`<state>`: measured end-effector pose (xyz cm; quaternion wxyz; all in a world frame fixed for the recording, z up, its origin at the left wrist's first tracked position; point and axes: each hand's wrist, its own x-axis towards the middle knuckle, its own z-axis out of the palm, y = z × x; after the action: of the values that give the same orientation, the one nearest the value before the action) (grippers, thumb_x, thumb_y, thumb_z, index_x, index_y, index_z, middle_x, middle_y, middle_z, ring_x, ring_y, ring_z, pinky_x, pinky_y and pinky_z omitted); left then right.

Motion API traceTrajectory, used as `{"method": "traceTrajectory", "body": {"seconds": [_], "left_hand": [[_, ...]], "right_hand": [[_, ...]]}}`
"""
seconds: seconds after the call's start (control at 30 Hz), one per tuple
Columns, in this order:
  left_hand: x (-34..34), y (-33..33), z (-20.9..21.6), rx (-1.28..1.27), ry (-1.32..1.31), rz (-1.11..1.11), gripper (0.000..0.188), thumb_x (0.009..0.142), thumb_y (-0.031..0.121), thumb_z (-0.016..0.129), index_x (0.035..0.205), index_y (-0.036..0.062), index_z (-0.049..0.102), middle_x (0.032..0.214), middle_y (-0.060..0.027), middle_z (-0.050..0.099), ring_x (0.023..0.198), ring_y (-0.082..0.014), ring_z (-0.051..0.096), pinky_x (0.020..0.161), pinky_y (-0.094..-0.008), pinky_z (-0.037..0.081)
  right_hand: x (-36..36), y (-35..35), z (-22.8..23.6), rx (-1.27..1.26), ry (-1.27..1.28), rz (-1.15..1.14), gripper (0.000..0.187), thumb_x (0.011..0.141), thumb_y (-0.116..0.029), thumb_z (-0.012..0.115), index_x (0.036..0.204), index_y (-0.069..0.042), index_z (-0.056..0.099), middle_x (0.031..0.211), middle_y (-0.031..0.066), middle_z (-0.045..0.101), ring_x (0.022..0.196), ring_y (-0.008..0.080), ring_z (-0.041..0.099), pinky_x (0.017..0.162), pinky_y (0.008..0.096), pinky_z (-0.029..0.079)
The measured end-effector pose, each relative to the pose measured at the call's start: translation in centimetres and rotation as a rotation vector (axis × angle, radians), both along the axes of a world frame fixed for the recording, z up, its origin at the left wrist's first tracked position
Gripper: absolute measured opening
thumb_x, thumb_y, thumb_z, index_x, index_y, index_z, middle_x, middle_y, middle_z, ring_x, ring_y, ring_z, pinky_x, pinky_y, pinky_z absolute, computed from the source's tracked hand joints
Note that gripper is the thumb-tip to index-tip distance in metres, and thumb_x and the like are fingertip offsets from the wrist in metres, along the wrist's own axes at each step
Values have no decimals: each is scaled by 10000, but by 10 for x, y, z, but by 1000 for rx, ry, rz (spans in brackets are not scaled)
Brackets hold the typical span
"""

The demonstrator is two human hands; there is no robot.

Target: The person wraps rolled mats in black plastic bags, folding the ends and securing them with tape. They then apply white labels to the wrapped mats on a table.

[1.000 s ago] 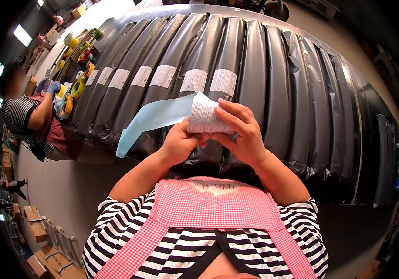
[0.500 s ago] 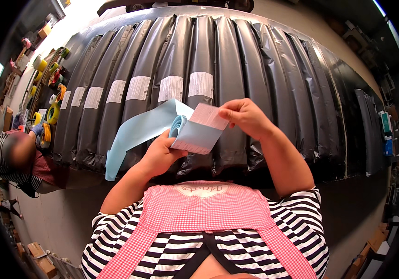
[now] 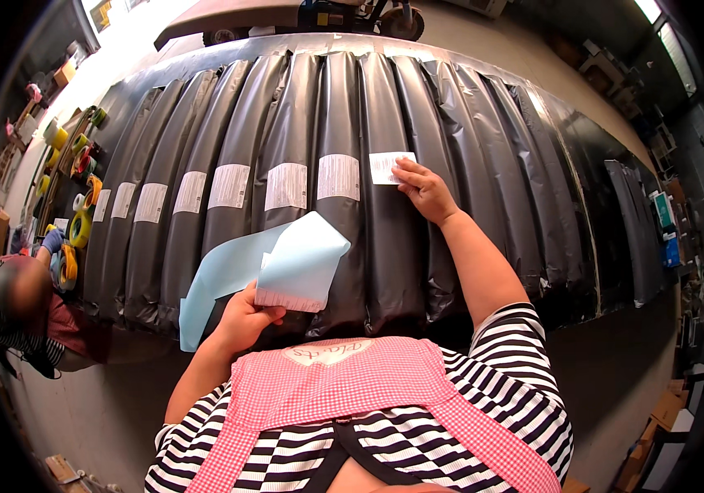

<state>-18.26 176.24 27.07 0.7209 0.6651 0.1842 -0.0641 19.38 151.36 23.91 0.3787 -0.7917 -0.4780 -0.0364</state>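
My left hand (image 3: 245, 319) is closed around a roll of white printed labels (image 3: 290, 297). Its pale blue backing strip (image 3: 311, 242) loops upward, and a long tail trails off to the left. My right hand (image 3: 427, 191) has its fingers bent at the right edge of a single white label (image 3: 385, 168). That label lies against a long black plastic-wrapped package (image 3: 386, 238), level with the others in the row. Neighbouring packages to the left each carry a similar label (image 3: 338, 177), while those to the right show none.
The packages lie side by side on a dark table (image 3: 570, 123). Rolls of coloured tape (image 3: 81, 228) stand at the left end, where another person's gloved hand (image 3: 53, 240) is. Narrow black packages (image 3: 633, 226) lie at the right, near a blue box (image 3: 671, 249). A wheeled cart stands beyond the table.
My right hand has moved forward from the roll, carrying one label off its blue backing onto the unlabelled package. My left hand has shifted slightly left and nearer with the roll.
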Motion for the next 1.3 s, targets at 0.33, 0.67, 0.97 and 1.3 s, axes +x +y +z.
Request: {"method": "traceTrajectory", "body": {"seconds": [0.33,0.67,0.97,1.3], "left_hand": [[-12,3,-13,-71,6,37,270,886,-50,635,1152,-7,641,1197,-38,558,869,-145,618,756,-295,548],[-7,-9,11,-22,-36,-36,283,898,-17,645,1177,20,623,1005,-32,644,882,-130,608,766,-294,548],[6,-18,4,-274,-243,124,335,934,191,683,1199,-2,615,1102,-82,681,1047,-185,638,957,-350,486],[64,-93,53,-770,-289,35,576,969,311,635,1388,-10,404,1253,-105,580,1140,-200,600,981,-342,494]], "right_hand": [[-39,-16,59,-709,191,-41,297,913,-180,615,1198,-156,693,1388,100,560,1216,266,563,1038,380,449],[-59,79,17,-813,103,-361,599,912,-330,563,1490,-265,418,1653,67,26,1498,424,-17,1142,660,195],[-198,-29,102,-846,316,250,430,865,-238,655,1280,-126,636,1372,126,531,1312,387,427,1056,473,416],[-200,-30,102,108,-298,246,628,704,-175,824,1294,-184,609,1421,136,476,1299,356,483,1069,468,426]]}}
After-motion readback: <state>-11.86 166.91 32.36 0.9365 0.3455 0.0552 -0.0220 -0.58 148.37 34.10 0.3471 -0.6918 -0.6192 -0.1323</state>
